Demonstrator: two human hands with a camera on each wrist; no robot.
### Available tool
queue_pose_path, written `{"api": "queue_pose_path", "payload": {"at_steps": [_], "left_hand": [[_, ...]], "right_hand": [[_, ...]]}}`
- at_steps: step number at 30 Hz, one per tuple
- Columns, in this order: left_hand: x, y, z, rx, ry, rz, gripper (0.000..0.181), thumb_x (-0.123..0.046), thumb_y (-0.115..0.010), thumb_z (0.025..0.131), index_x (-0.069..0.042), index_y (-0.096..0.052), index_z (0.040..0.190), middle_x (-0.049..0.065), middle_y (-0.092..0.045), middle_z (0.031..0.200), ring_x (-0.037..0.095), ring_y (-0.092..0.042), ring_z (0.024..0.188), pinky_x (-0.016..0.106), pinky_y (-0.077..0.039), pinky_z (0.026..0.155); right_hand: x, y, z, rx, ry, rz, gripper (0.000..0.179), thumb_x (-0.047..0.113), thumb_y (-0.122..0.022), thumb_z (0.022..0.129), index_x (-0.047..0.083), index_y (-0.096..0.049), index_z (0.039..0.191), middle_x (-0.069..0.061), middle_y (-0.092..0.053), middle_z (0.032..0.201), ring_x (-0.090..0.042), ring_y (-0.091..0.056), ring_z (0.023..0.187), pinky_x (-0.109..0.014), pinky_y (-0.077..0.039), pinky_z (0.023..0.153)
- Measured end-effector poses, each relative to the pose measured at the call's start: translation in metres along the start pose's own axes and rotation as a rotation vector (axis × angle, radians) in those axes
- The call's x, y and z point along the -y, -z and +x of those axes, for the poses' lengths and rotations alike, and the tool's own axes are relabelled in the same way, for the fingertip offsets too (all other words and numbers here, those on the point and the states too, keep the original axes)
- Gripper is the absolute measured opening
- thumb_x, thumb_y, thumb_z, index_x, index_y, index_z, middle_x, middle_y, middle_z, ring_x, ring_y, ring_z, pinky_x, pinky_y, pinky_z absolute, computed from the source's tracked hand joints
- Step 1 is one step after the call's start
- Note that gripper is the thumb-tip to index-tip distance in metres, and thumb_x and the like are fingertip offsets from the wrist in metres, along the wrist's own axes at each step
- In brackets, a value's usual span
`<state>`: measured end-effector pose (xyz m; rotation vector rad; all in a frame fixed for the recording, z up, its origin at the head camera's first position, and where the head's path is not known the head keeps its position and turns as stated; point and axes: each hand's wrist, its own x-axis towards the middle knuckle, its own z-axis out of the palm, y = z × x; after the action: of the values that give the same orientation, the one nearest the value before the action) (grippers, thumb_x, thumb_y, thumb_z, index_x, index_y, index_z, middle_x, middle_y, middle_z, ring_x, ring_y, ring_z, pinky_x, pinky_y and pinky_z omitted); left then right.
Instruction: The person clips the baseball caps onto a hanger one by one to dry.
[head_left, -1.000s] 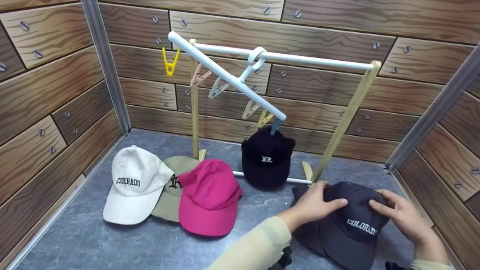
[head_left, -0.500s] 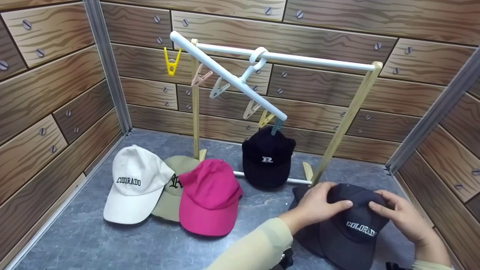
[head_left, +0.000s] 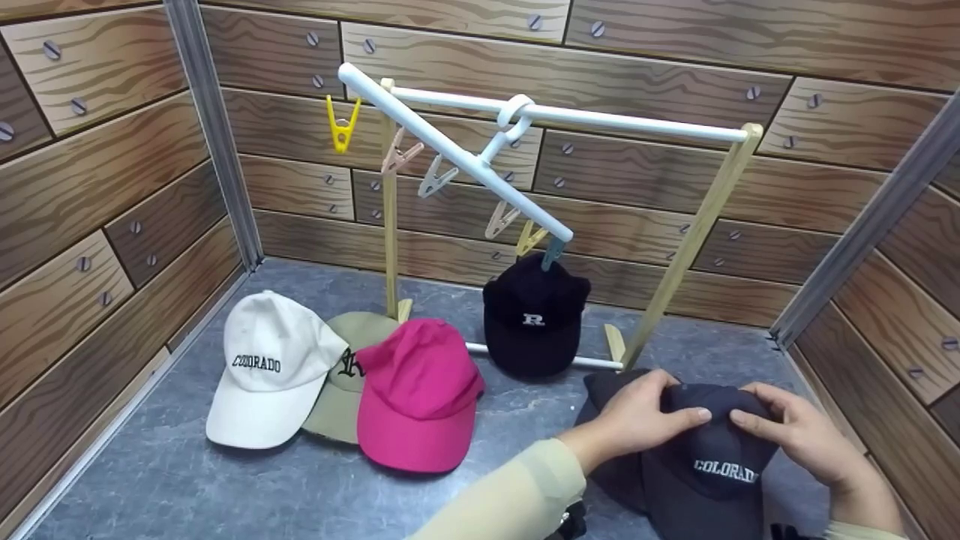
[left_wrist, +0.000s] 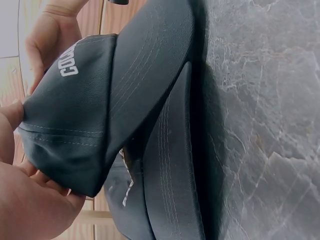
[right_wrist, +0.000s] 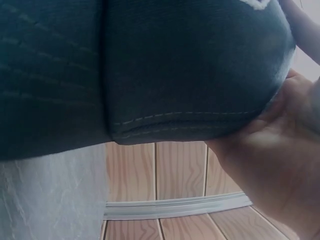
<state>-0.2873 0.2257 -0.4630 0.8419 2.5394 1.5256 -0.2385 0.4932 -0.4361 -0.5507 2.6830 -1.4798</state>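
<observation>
A dark navy baseball cap (head_left: pixel 724 450) with white COLORADO lettering is held between both hands at the right front. My left hand (head_left: pixel 645 412) grips its crown on the left side, thumb on the front panel. On the other side my right hand (head_left: pixel 799 431) grips the crown, thumb also in front. In the left wrist view, the held cap (left_wrist: pixel 80 100) overlaps a second dark cap (left_wrist: pixel 170 165), which lies on the table beneath it. A black cap (head_left: pixel 534 319) with a white R hangs from a blue-green clothespin (head_left: pixel 553 253) on the hanger (head_left: pixel 450 150).
The white hanger hooks over the rail (head_left: pixel 637 120) of a wooden-post rack. Several other clothespins dangle from it, one a bright yellow clothespin (head_left: pixel 341 126). At left lie a white cap (head_left: pixel 274 367), an olive cap (head_left: pixel 334 405) and a pink cap (head_left: pixel 420 397), overlapping. Wood-patterned walls enclose the table.
The held COLORADO cap has tilted and sunk slightly toward the front, its crown lower. Both thumbs have come closer together on it. The hanger and other caps stay put.
</observation>
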Motion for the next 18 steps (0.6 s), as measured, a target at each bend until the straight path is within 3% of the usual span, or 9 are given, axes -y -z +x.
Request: {"api": "queue_pose_path", "payload": {"at_steps": [11,18], "left_hand": [[-0.002,0.002,-0.002,0.034,-0.036,0.001,0.033,-0.050,-0.081,0.101,-0.022,-0.074,0.116,-0.017,-0.072,0.111,-0.003,-0.065,0.104,0.016,-0.050,0.093],[-0.003,0.006,-0.003,0.018,-0.098,0.012,0.029,-0.047,-0.081,0.101,-0.021,-0.078,0.115,-0.019,-0.074,0.108,-0.006,-0.064,0.101,0.011,-0.047,0.091]], "right_hand": [[0.005,-0.003,-0.001,0.041,0.006,-0.023,0.016,-0.001,-0.058,0.111,-0.006,-0.066,0.124,-0.005,-0.078,0.099,-0.019,-0.075,0.085,-0.034,-0.062,0.074],[0.013,-0.003,0.000,0.044,0.042,-0.041,0.014,-0.002,-0.059,0.111,-0.004,-0.066,0.123,-0.004,-0.077,0.101,-0.018,-0.075,0.086,-0.033,-0.061,0.074]]}}
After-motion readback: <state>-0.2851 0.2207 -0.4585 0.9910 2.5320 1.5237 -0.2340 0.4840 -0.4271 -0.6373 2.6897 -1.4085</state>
